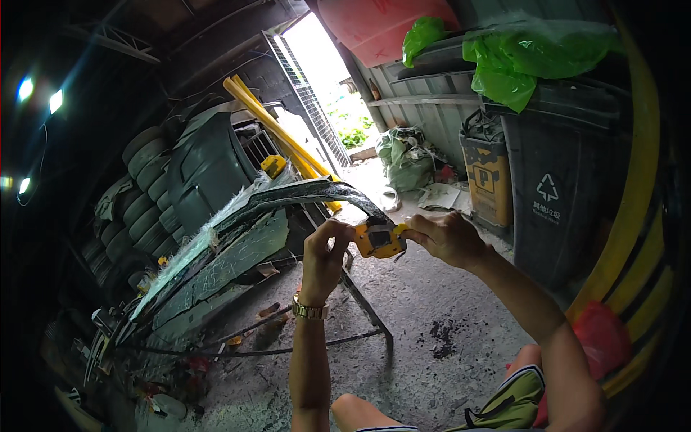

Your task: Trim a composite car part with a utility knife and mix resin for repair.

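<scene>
My left hand (325,253), with a gold-coloured watch (310,309) on its wrist, pinches the left side of a small yellow piece (369,250) with a dark square middle. Its exact kind I cannot make out. My right hand (450,240) grips the small yellow part at its right end between thumb and fingers. Just behind the piece, the end of a long curved dark panel (338,189) comes down; I cannot tell whether they touch. Pale, ragged fibres (183,252) line the panel's left edge. A similar yellow piece (273,165) sits at its far side.
A dark metal stand (363,302) is under the panel. Stacked tyres (147,155) stand left, yellow poles (270,126) behind. On the right are a grey wheeled bin (551,180), a yellow-and-grey box (489,180) and a red bag (601,338). Dark crumbs (443,338) lie on the concrete floor.
</scene>
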A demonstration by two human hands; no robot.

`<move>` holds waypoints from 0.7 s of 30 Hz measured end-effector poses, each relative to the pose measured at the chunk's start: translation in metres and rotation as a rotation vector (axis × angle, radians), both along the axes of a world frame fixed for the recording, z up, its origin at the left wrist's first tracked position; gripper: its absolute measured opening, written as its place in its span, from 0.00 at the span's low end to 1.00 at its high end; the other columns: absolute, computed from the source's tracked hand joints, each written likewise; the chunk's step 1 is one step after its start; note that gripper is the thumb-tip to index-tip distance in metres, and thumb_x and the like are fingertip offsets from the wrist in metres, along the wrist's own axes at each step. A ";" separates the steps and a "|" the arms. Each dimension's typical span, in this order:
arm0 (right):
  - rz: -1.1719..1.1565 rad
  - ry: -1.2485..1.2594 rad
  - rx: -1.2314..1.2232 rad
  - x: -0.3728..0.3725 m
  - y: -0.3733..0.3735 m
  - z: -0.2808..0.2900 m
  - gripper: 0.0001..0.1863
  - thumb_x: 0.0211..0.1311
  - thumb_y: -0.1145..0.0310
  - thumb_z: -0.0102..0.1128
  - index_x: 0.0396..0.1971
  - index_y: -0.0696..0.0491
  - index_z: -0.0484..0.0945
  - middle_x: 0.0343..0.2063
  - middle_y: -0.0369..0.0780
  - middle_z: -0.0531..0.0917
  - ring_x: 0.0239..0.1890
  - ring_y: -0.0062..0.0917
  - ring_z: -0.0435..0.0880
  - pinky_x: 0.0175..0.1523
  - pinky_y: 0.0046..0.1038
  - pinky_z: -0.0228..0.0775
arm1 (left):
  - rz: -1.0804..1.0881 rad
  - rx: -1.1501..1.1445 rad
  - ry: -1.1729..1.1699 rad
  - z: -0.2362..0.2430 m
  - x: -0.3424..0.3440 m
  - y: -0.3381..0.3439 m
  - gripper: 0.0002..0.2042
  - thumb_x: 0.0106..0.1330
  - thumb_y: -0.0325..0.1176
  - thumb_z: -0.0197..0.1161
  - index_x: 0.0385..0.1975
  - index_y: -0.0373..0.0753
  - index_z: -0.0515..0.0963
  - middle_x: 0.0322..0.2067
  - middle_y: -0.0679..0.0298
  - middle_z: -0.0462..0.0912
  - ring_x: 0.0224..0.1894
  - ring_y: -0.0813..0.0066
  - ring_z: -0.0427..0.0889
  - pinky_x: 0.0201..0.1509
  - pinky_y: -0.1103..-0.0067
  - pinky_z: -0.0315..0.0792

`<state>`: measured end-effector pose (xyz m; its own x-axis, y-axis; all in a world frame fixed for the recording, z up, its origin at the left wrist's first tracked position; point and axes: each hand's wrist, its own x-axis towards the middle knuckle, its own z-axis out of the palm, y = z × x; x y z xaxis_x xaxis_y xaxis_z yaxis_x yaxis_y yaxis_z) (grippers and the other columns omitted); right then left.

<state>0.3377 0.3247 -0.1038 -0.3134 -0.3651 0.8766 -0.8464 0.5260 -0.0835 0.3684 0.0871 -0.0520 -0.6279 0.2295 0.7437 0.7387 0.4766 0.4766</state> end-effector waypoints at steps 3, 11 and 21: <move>-0.023 -0.076 0.044 0.002 0.001 -0.007 0.11 0.57 0.62 0.60 0.30 0.52 0.70 0.18 0.40 0.79 0.21 0.33 0.81 0.24 0.33 0.69 | 0.027 -0.005 -0.009 -0.003 0.000 -0.003 0.04 0.62 0.25 0.58 0.29 0.32 0.75 0.25 0.64 0.80 0.28 0.81 0.76 0.32 0.83 0.68; 0.075 -0.085 0.087 0.013 0.006 -0.019 0.10 0.62 0.58 0.54 0.32 0.48 0.68 0.10 0.36 0.72 0.11 0.25 0.76 0.17 0.29 0.68 | -0.013 -0.006 -0.008 -0.002 0.000 -0.006 0.05 0.63 0.27 0.58 0.28 0.32 0.76 0.25 0.65 0.80 0.27 0.83 0.75 0.31 0.83 0.68; 0.058 0.006 0.086 -0.004 0.003 0.014 0.12 0.60 0.59 0.55 0.30 0.50 0.67 0.16 0.38 0.77 0.18 0.30 0.80 0.22 0.34 0.70 | 0.054 -0.046 -0.059 0.002 0.003 -0.004 0.05 0.63 0.27 0.58 0.30 0.32 0.77 0.25 0.64 0.81 0.27 0.82 0.75 0.31 0.82 0.68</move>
<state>0.3333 0.3276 -0.0897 -0.2841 -0.4565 0.8431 -0.8761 0.4809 -0.0348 0.3713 0.0829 -0.0500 -0.6829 0.2272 0.6943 0.6824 0.5375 0.4953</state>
